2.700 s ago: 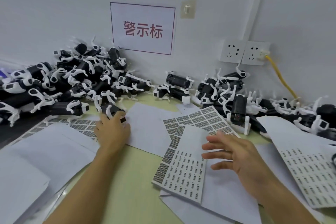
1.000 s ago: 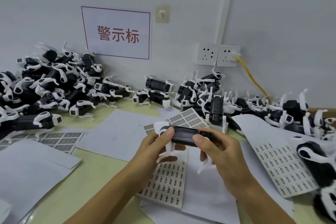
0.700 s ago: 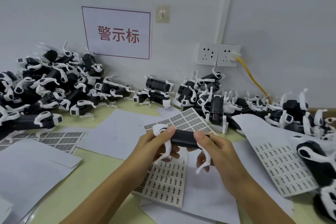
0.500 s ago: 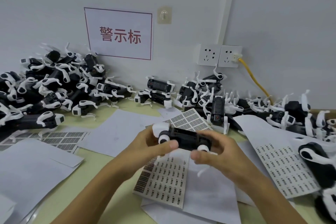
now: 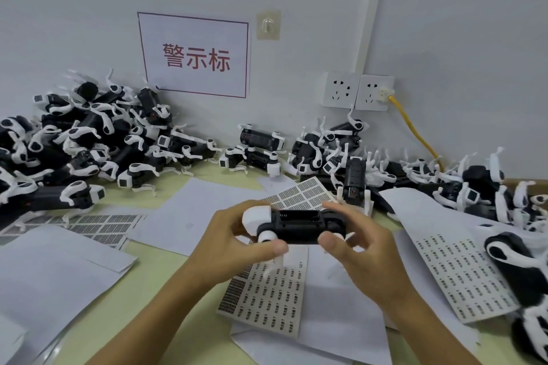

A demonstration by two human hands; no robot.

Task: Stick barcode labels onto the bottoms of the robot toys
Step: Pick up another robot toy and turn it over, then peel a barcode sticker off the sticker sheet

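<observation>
Both hands hold one black-and-white robot toy [image 5: 299, 225] above the barcode label sheet [image 5: 268, 296] — the left hand [image 5: 234, 241] grasps its white end between thumb and fingers, and the right hand [image 5: 360, 252] pinches the other end. More toys form a pile [image 5: 89, 139] along the wall.

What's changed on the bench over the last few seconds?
The left hand left the pile and the right hand rose off the sheet; both now hold one robot toy above the label sheet, rolled so its flat black side faces up. Piles and sheets are unchanged.
</observation>
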